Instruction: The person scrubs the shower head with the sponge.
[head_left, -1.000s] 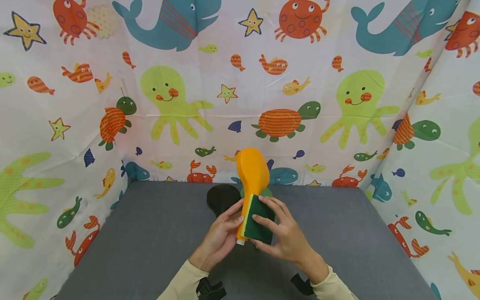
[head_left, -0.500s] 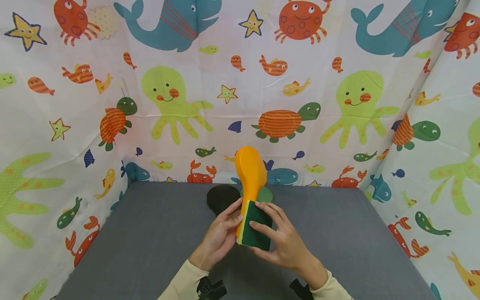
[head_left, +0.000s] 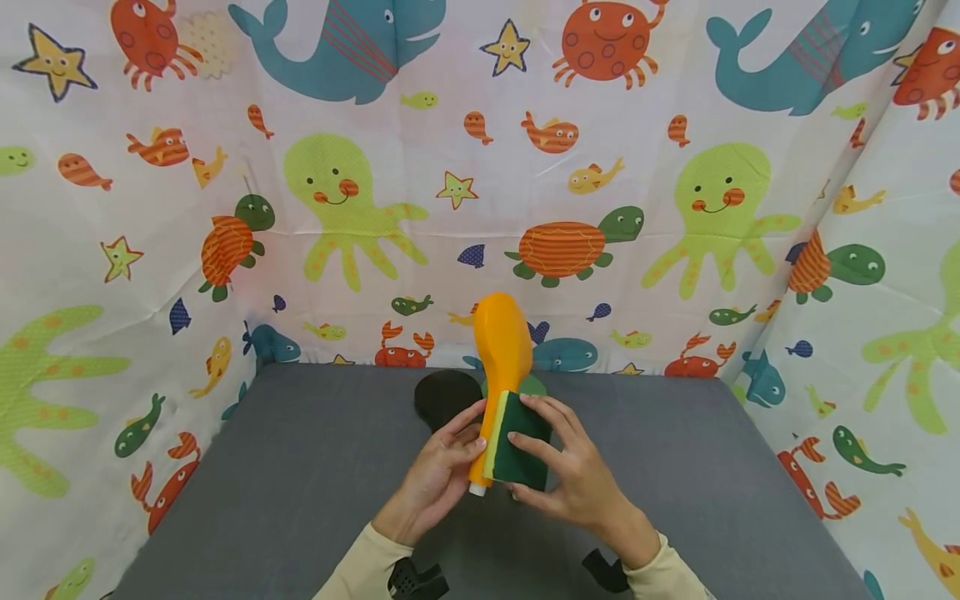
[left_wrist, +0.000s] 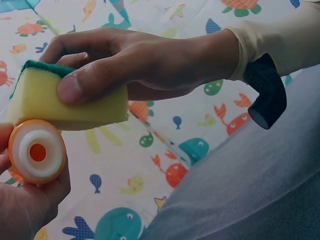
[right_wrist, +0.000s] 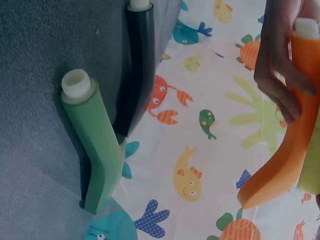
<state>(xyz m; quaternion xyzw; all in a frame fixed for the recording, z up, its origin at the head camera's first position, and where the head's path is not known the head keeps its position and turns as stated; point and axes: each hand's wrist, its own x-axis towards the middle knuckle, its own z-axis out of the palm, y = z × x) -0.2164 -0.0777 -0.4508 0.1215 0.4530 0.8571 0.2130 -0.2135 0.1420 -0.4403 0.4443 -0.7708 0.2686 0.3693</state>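
In the head view, an orange shower head stands tilted up in mid-air, its rounded head uppermost. My left hand grips its handle from the left. The handle's white hollow end faces the camera in the left wrist view. Between thumb and fingers, my right hand holds a yellow sponge with a dark green scouring side. The sponge's yellow side lies against the handle, covering part of it. In the right wrist view, the orange handle shows bare beside the sponge.
A black shower head and a green shower head lie on the grey table beyond my hands. Partly hidden behind the orange one is the green one. A sea-animal curtain encloses the back and sides.
The sponge slid down the handle to cover its white end, then moved back up, so that end shows again. My left hand stays nearly in place, still gripping the orange shower head.
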